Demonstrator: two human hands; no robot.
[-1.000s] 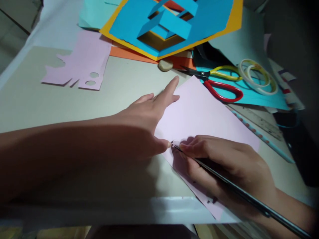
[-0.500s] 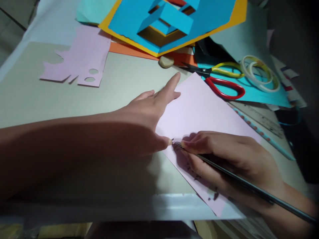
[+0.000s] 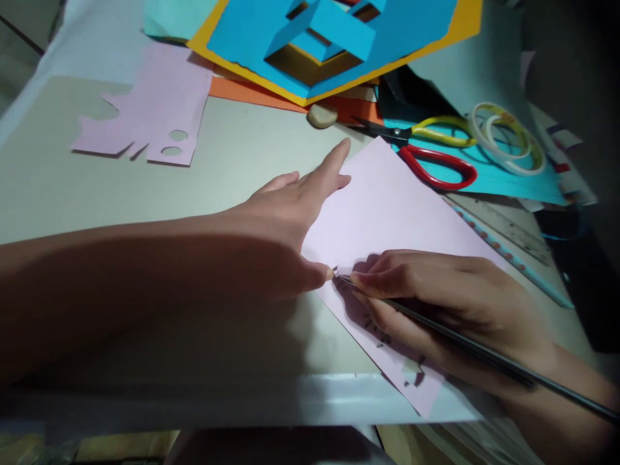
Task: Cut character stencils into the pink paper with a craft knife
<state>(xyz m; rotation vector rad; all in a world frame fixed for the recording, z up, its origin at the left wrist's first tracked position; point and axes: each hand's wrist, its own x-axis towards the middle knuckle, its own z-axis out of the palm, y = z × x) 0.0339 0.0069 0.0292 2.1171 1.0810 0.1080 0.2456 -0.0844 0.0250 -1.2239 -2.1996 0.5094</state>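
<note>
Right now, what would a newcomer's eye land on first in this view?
Probably the bright blue and yellow pop-up card at the top, its cut strips standing out from the fold. Next, the scissors at upper right, one handle yellow and one red, beside the tape rolls. Then the right hand, gripping a thin dark tool with its tip at the pink sheet by the left thumb.

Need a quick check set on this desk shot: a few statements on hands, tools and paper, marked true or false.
1. Right hand grips a slim dark tool. True.
2. Scissors have one yellow and one red handle. True.
3. Left hand holds the scissors. False: it rests at the edge of the pink sheet.
4. Blue folded card has a green border. False: yellow.
</note>
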